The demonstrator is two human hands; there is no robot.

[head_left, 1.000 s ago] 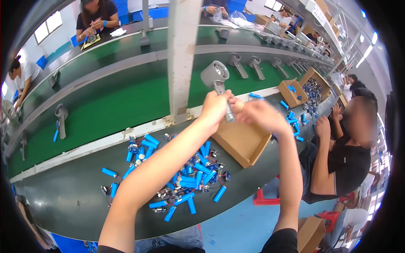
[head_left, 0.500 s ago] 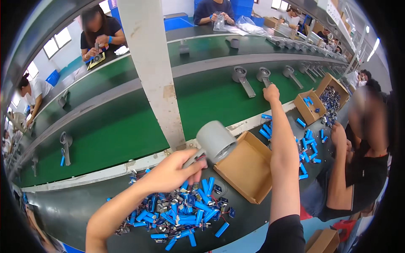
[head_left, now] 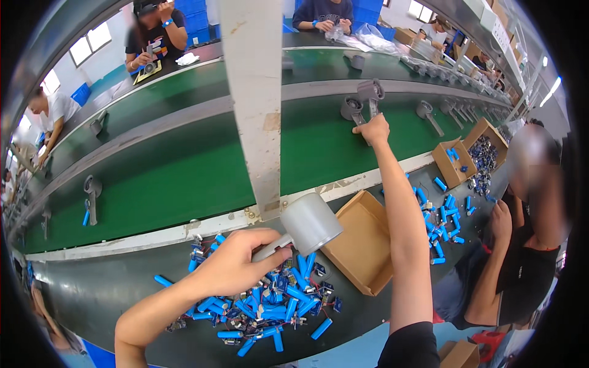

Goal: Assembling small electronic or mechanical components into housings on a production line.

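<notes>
My left hand (head_left: 248, 257) is closed round the handle of a grey plastic fan-shaped housing (head_left: 311, 224), whose round cup faces right and down above the pile. Far out over the green belt, my right hand (head_left: 374, 130) grips the handle of a second grey housing (head_left: 371, 91), with its round head tilted up. Right beside it lies another grey housing (head_left: 351, 109) on the belt; its handle runs behind my fingers, and I cannot tell whether they touch it. Under my left hand spreads a pile of blue cylindrical batteries (head_left: 270, 314) with wires and small circuit boards.
An open cardboard box (head_left: 362, 245) stands between my arms. A white post (head_left: 254, 110) rises ahead by the green conveyor belt (head_left: 165, 178). More grey housings (head_left: 429, 116) lie along it. At right, a co-worker (head_left: 521, 264) sits near loose batteries (head_left: 451, 214) and a small carton (head_left: 454, 165).
My right hand has lifted a housing off the belt and moved left beside another one. The housing in my left hand has turned slightly. The view has shifted a little.
</notes>
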